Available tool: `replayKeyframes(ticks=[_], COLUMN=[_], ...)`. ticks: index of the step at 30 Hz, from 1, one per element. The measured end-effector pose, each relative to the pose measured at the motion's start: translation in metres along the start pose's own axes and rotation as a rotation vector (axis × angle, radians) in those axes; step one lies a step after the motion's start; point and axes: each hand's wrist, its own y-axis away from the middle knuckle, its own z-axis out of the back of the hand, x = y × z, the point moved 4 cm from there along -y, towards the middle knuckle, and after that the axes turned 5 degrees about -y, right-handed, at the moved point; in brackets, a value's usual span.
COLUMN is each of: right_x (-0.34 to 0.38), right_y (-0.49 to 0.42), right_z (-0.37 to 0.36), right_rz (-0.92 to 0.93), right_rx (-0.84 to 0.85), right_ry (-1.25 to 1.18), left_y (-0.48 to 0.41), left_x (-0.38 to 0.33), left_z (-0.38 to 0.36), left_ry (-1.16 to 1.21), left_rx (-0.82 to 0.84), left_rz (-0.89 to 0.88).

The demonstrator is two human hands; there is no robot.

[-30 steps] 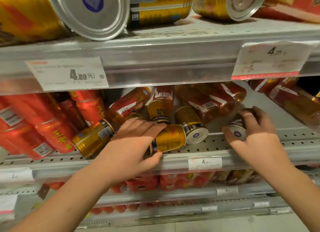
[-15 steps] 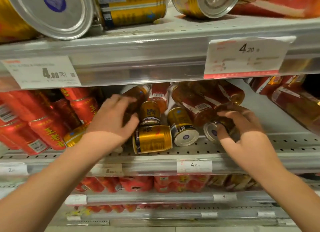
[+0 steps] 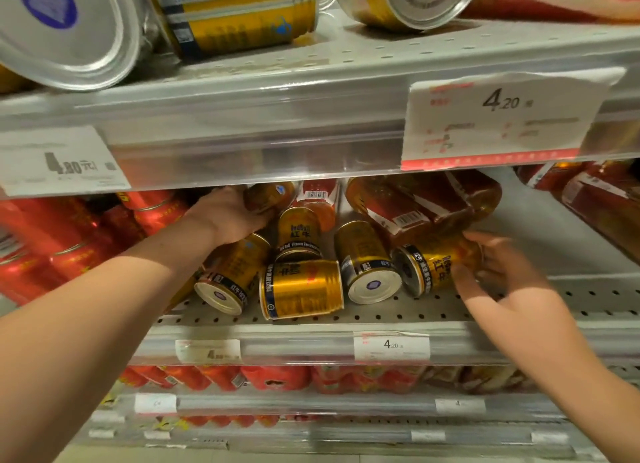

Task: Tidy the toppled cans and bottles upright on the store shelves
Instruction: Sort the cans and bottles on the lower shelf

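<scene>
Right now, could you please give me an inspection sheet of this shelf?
Surface: perforated grey shelf.
Job's things: gold cans toppled, front can lying crosswise; red-labelled bottles lying behind.
Clutter: nothing seen.
Fingers: left hand grips rear gold can; right hand grips lying gold can.
Cables: nothing seen.
Surroundings: red cans at left, price tags on rails, toppled cans on upper shelf.

The right price tag point(image 3: 502, 116) on the upper shelf rail point(image 3: 259, 140) reads 4.20, the left tag point(image 3: 65, 164) 4.80元, the lower tag point(image 3: 391, 345) 4.20. A gold can point(image 3: 299, 234) says RedBull 红牛.
</scene>
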Motion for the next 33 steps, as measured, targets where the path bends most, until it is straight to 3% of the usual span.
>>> replayKeyframes(ticks=[3,8,11,15,18,24,28,33], right_x=[0.005,0.007,0.015,0.026,0.019,-0.019,-0.037,-0.049], right_y=[0.003,0.007,0.007,0.011,0.019,0.023,0.013,0.000], right_z=[0.000,0.001,0.002,0.009,0.027,0.086,0.126,0.156], right_rz=[0.021,0.047,0.094,0.129,0.113,0.079,0.147,0.256], right_rx=[0.004,-0.048,-0.124,-0.187,-0.180,-0.130,-0.105,-0.042], right_ry=[0.021,0.144,0.091,0.081,0.070,0.074,0.057,0.137], left_y=[0.002,0.029,0.049,0.080,0.101,0.121,0.125,0.130], left_x=[0.003,0.005,-0.010,-0.051,-0.094,-0.220,-0.301,-0.342], left_z=[-0.003,0.008,0.021,0.027,0.021,-0.012,-0.057,-0.124], left_ry=[0.055,0.209,0.267,0.294,0.353,0.527,0.402,0.504], left_rx=[-0.045,-0.383,-0.448,-0.395,-0.324,-0.159,-0.092,-0.089], left_rz=[-0.069,-0.242,-0.313,-0.408,-0.349,-0.399,-0.432,-0.287])
